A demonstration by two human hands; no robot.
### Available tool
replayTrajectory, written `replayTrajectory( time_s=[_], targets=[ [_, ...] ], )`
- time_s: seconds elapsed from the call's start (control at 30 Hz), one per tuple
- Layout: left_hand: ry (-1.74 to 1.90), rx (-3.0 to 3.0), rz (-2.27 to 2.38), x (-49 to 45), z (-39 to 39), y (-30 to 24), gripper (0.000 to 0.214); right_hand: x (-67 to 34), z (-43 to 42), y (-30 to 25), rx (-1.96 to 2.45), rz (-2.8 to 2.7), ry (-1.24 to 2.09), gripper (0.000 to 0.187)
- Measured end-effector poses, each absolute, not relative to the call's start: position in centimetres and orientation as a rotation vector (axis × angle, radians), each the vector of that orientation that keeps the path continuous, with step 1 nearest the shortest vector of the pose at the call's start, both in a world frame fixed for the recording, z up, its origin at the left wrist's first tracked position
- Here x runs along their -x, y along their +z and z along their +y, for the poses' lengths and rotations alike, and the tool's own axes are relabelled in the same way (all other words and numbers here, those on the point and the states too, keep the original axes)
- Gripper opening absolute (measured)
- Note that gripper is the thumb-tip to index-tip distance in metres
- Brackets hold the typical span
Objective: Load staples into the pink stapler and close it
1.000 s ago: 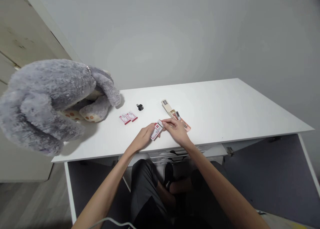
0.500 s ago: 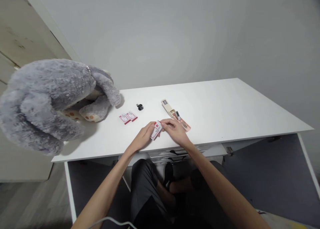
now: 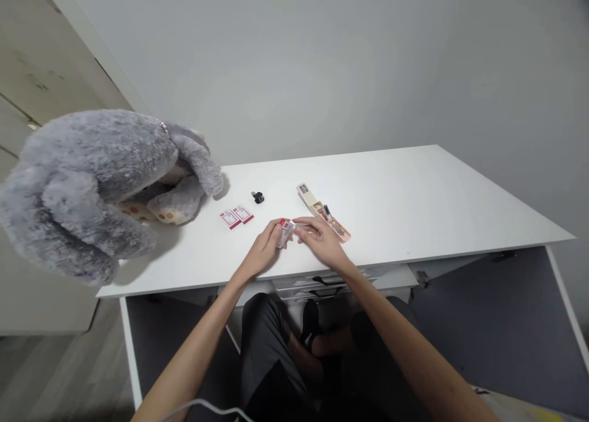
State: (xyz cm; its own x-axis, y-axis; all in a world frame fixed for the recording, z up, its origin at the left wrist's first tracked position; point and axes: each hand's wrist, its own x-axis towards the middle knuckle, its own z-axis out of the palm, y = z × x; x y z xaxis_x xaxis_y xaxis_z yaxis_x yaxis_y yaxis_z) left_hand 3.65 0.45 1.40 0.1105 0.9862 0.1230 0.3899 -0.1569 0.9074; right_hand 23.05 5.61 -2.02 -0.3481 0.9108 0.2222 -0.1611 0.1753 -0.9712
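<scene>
My left hand [image 3: 263, 248] is closed around a small flat red-and-white packet [image 3: 286, 231], held just above the table's front part. The thumb lies on its printed face. My right hand [image 3: 321, 241] is at the packet's right edge, thumb and forefinger pinched on a whitish bit there; whether this bit is part of the packet I cannot tell. Two similar red-and-white cards [image 3: 236, 216] lie side by side to the left. Beyond my right hand lies a long cream-and-pink strip-like case [image 3: 309, 196] with a black-and-white patch and small dark and metallic items on it.
A small black gadget [image 3: 258, 197] with a metal tip lies behind the cards. A big grey plush toy [image 3: 96, 158] slumps over the left end of the white table [image 3: 391, 189]. Cabinet doors [image 3: 501, 324] hang open below, and drawer handles [image 3: 325, 281] show between my arms.
The packet in my left hand has tilted and now shows less of its face. My right fingers have shifted slightly at its right edge. The things on the table lie as before.
</scene>
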Motion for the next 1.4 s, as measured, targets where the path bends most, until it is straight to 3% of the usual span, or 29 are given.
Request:
replayTrajectory(
  time_s=[0.27,0.77,0.97,1.07,1.2,1.4],
  targets=[
    [1.327,-1.578,1.943,-1.8,1.4,1.1,0.04,-22.8,5.9,-2.6,0.803,-1.391,1.37,0.045],
    [1.064,-2.033,2.398,2.8,1.7,0.3,0.03,-22.8,5.9,-2.7,0.8,-1.39,1.411,0.038],
    [1.098,-2.255,2.265,2.4,1.3,-0.2,0.033,-22.7,5.5,-2.4,0.785,-1.406,1.396,0.04],
    [1.022,-2.311,2.19,2.4,1.1,-0.2,0.041,-23.4,4.7,-1.8,0.782,-1.508,1.263,0.032],
    [0.993,-2.312,2.218,2.4,1.2,-0.2,0.034,-26.3,4.0,-1.1,0.91,-1.664,0.788,0.021],
    [1.065,-2.338,2.207,1.4,1.0,0.4,0.028,-31.6,5.0,-1.5,1.226,-1.79,0.286,0.052]
  ],
)
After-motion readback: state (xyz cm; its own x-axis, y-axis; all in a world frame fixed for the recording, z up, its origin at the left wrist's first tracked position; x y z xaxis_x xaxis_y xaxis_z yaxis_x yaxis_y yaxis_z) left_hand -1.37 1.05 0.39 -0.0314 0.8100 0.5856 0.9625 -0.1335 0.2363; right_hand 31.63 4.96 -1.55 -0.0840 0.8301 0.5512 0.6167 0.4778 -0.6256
